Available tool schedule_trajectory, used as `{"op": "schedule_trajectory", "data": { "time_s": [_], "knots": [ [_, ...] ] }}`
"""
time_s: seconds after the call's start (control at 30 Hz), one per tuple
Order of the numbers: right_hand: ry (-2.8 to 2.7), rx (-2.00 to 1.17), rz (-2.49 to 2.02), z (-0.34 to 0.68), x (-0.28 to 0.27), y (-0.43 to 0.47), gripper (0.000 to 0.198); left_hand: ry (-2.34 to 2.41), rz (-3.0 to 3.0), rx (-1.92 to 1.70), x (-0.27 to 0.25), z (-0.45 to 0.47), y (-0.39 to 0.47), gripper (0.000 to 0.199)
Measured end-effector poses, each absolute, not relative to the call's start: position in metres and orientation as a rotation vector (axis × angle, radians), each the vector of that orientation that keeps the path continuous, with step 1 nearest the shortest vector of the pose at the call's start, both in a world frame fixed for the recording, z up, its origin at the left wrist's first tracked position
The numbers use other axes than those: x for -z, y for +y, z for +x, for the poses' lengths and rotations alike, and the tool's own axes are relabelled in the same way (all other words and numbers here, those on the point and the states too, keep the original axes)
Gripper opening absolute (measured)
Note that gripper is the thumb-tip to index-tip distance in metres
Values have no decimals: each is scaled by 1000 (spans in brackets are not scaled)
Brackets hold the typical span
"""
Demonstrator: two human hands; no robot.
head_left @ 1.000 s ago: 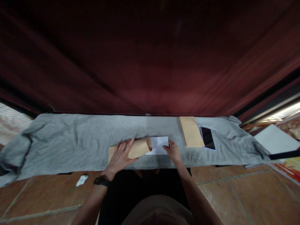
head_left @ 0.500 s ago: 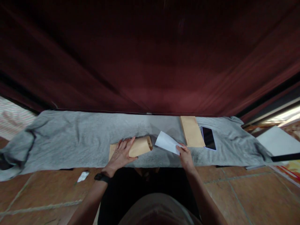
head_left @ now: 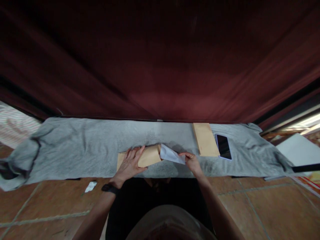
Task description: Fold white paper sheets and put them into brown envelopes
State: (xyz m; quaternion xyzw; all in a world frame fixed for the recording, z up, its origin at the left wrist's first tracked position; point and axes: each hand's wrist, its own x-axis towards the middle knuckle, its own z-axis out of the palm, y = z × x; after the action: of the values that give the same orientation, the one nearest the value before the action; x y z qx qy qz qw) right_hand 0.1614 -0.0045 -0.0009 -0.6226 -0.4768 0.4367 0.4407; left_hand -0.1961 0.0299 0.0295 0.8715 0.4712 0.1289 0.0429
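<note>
A tan paper envelope (head_left: 149,156) lies on the grey cloth, its open end facing right. My left hand (head_left: 131,163) is closed over its left part, fingers across the top and thumb along the near edge. At the envelope's mouth sits a folded white sheet of paper (head_left: 171,154); its left end meets the opening, and how far it reaches inside I cannot tell. My right hand (head_left: 192,161) pinches the sheet's right end between thumb and fingers.
A stack of tan envelopes (head_left: 206,140) lies to the right, beside a dark-screened phone (head_left: 223,146). Grey cloth (head_left: 82,146) covers the narrow surface, with a dark red hanging (head_left: 160,76) behind it. A crumpled white scrap (head_left: 90,186) is on the tiled floor.
My right hand has moved left with the white sheet, bringing its left end from a gap away up to the envelope's mouth. My left hand stays in place on the envelope.
</note>
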Motion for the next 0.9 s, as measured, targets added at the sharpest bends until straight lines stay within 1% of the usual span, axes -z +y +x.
{"op": "schedule_trajectory", "data": {
  "time_s": [0.27, 0.4, 0.53, 0.9],
  "knots": [
    [-1245, -1244, -1504, 175, -18, 11, 31, 1445, 2652, -404, -32, -195, 29, 108],
    [-1295, -1308, -1535, 173, -17, 18, 37, 1450, 2648, -398, -32, -195, 29, 108],
    [-1319, -1337, -1570, 170, -10, 22, 36, 1447, 2655, -368, -30, -196, 29, 112],
    [-1418, -1549, -1629, 190, -18, 36, 17, 1418, 2637, -350, -34, -195, 32, 110]
  ]
}}
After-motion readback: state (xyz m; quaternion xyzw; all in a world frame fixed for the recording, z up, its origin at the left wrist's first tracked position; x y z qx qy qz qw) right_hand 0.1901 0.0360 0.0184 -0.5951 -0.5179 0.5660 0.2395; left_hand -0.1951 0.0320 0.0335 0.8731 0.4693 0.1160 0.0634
